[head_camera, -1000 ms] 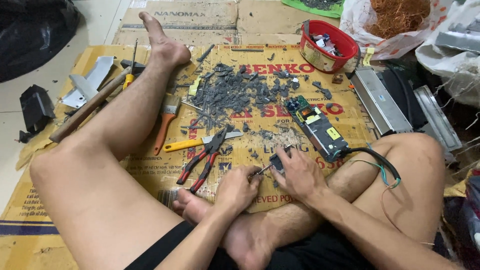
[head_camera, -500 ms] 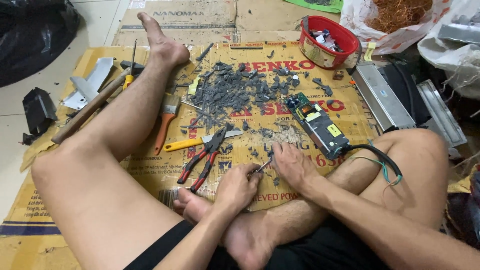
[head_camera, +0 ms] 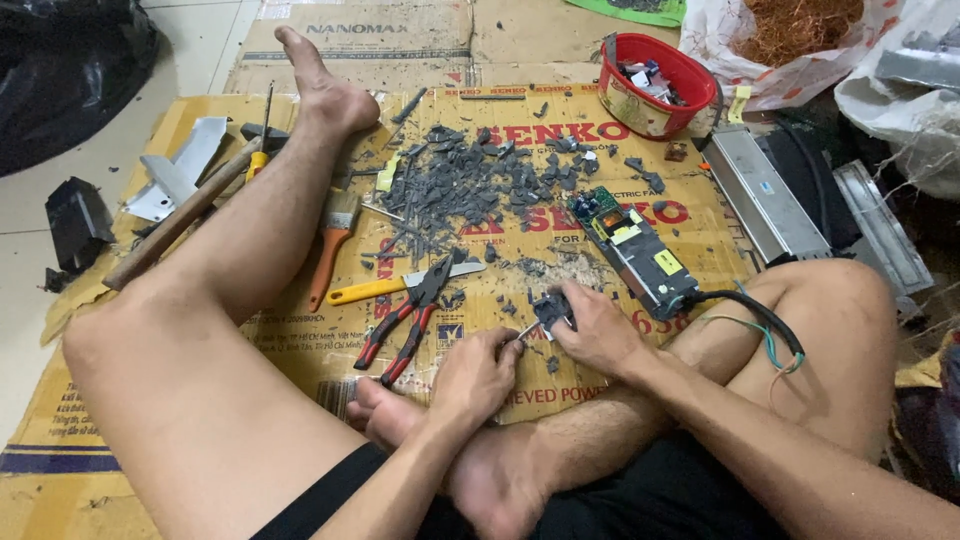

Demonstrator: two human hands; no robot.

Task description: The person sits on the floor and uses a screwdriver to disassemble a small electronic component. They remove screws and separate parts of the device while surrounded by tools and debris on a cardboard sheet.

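Sitting cross-legged on flattened cardboard (head_camera: 300, 350), the person works at centre frame: the left hand (head_camera: 478, 375) is closed around a slim metal tool (head_camera: 524, 331), whose tip meets a small dark component (head_camera: 551, 309) pinched in the right hand (head_camera: 598, 330). At 9 o'clock of the hands lie red-handled pliers (head_camera: 405, 320); at 12 o'clock grey fragments (head_camera: 480, 185); at 1 o'clock a circuit board (head_camera: 632, 250) and a red tub (head_camera: 655, 85)

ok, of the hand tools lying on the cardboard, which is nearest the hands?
The red-handled pliers, lying just beside the left hand. The yellow-handled knife lies just beyond them; the orange-handled brush and the wooden-handled hammer lie farther off, by the outstretched leg.
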